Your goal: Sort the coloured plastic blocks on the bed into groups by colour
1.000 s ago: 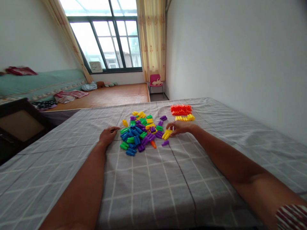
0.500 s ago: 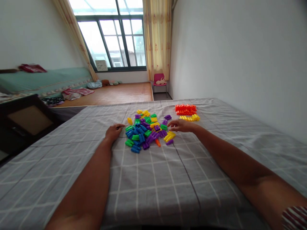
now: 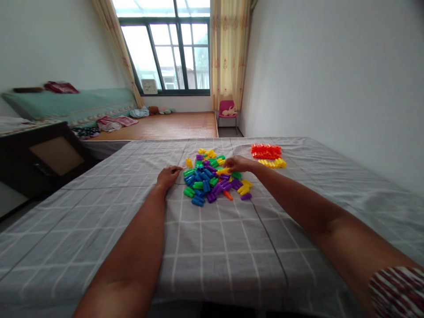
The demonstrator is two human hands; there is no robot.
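A pile of small plastic building pieces (image 3: 206, 185) in blue, green, purple and yellow lies on the grey checked cloth (image 3: 205, 238). My right hand (image 3: 241, 164) reaches over the far right part of the pile, its fingertips pinching a yellow plastic piece (image 3: 223, 171). To the left of the pile, my left hand (image 3: 168, 176) rests on the cloth with loosely bent fingers and nothing visible in them; their tips come close to the green piece (image 3: 188, 172). One orange piece (image 3: 228, 194) sticks out at the pile's near side.
Beyond my right hand stand a row of joined red-orange pieces (image 3: 266, 151) and a shorter yellow row (image 3: 272, 164). A dark cabinet (image 3: 46, 154) is at the left, a wall (image 3: 331, 88) at the right. A pink chair (image 3: 227, 106) stands far back by the curtain.
My right hand has moved in from the pile's right edge to above its far right part and now pinches a yellow piece. My left hand stays beside the pile. The view has shifted slightly.
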